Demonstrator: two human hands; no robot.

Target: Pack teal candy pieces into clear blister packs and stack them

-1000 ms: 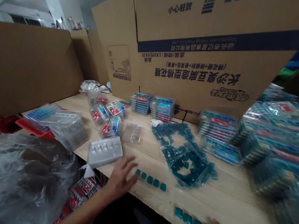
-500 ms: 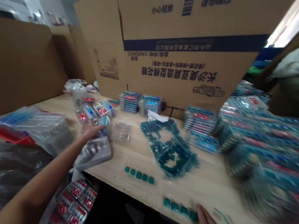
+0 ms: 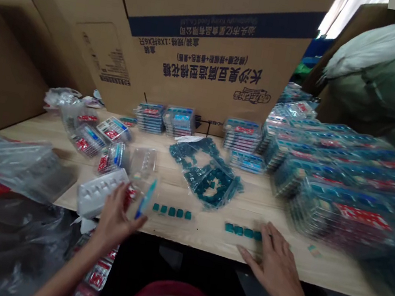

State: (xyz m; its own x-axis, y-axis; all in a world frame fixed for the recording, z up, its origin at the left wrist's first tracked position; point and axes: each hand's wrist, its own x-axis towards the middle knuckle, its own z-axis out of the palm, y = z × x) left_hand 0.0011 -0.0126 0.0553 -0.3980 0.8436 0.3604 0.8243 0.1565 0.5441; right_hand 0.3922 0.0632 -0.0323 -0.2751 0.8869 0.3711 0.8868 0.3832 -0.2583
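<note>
Left hand [image 3: 115,220], now drawn back from the red-labelled packs [image 3: 87,140], raised at the edge of the counter [image 3: 197,239], fingers apart; thin blue-edged clear blister [image 3: 146,199] at its 1 o'clock, maybe pinched, view too blurred to tell. Right hand [image 3: 273,259] spread flat, fingertips just beside the row of teal pieces [image 3: 242,231] at its 10 o'clock.

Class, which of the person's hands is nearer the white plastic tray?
Left. The left hand is right at the front right corner of the white plastic tray; the right hand lies far off to the tray's right.
</note>
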